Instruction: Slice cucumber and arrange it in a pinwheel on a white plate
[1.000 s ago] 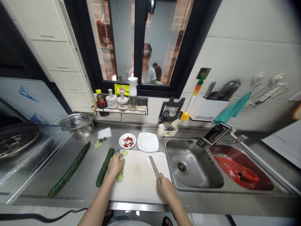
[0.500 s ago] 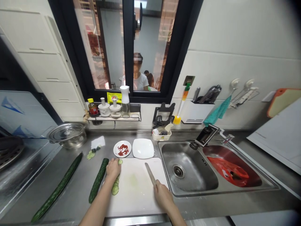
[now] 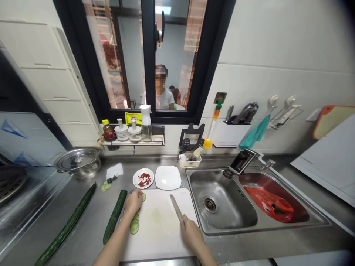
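our right grip is wrapped round the knife, blade toward eleven o'clock; our left grip bends over cucumber slices at ten o'clock on the white board, though we cannot tell whether it pinches any; the nearer cucumber lies at its eight o'clock.

Head-worn view — forward and down

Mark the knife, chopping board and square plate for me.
Knife [image 3: 176, 207], head view: middle of the blade.
Chopping board [image 3: 159, 229], head view: bare middle surface.
Square plate [image 3: 168, 177], head view: bare centre.
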A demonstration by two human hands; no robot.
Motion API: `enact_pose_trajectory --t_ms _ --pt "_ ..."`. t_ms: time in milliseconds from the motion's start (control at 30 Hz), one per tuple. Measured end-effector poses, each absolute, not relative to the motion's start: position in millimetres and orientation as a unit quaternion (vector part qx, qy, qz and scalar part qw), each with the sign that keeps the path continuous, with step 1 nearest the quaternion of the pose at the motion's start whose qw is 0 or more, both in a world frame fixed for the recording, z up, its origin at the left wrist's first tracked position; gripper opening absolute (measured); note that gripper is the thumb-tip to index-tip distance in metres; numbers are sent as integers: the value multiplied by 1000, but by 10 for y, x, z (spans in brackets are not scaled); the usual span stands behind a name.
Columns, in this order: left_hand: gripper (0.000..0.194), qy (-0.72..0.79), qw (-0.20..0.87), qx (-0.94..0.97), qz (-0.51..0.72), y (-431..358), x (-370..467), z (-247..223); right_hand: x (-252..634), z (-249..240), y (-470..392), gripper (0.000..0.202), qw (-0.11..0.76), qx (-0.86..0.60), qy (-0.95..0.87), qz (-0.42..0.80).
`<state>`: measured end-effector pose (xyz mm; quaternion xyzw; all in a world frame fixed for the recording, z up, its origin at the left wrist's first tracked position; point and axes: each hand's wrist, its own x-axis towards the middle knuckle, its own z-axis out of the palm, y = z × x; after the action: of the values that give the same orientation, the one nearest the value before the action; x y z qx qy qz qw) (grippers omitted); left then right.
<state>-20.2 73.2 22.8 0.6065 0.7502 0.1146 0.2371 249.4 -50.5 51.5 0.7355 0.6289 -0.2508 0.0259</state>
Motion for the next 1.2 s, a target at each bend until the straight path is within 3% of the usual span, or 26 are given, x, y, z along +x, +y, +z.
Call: enact_pose_trajectory --t_ms 267,733,933,1200 --pt "15 699 321 627 129 514 103 142 2478 565 -507 32 32 738 627 -248" --pt "13 661 296 686 73 347 322 278 2454 608 -504 32 49 742 622 -246" --pt "12 685 229 689 60 336 306 276 2439 591 -497 33 66 734 637 -227" --pt "15 706 262 657 20 424 186 329 2379 714 -584 31 59 716 662 -212"
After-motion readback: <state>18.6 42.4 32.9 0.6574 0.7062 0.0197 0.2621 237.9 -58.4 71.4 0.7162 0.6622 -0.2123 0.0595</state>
